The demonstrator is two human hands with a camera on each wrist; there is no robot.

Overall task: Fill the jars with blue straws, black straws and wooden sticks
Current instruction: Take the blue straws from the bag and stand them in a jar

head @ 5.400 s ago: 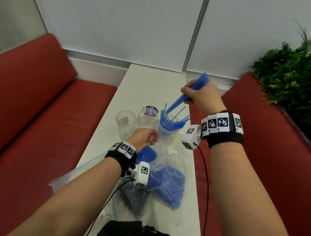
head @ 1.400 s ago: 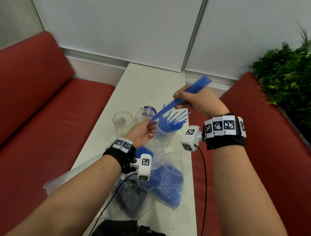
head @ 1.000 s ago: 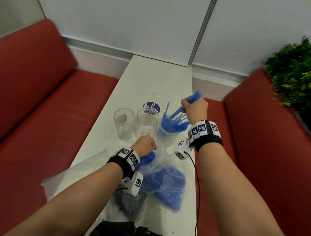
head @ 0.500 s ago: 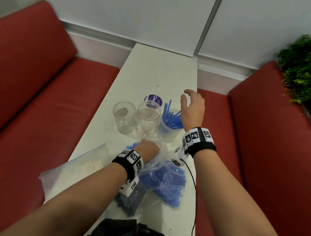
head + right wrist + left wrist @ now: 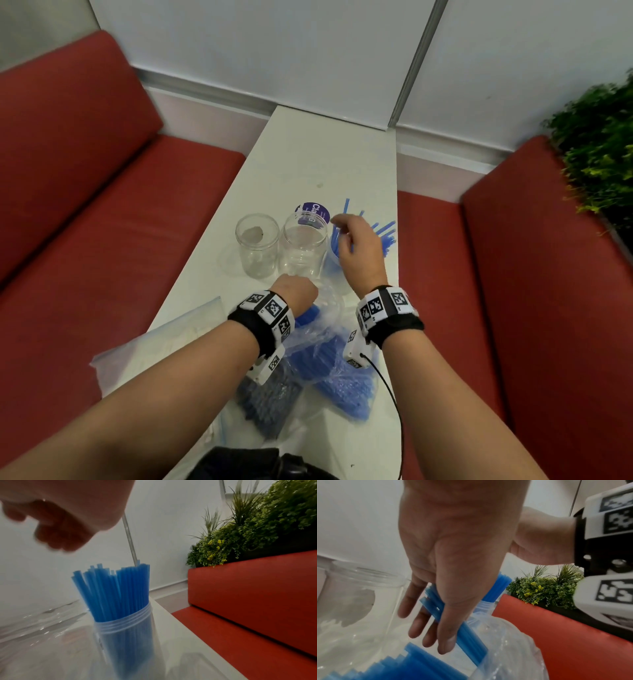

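Three clear jars stand in a row on the white table. The left jar and the middle jar hold no straws. The right jar is packed with upright blue straws. My right hand hovers just above those straws with loosely curled fingers and holds nothing. My left hand is at the mouth of a clear bag of blue straws. In the left wrist view its thumb and fingers grip a bundle of blue straws there.
A bag of dark straws lies near my left forearm, and a flat bag of wooden sticks lies to its left. A purple lid sits behind the middle jar. Red benches flank the narrow table; a green plant stands far right.
My right hand lowered its blue straws into the right jar, let them go and now hangs over it. My left hand dropped from the jars to the bag and took hold of straws.
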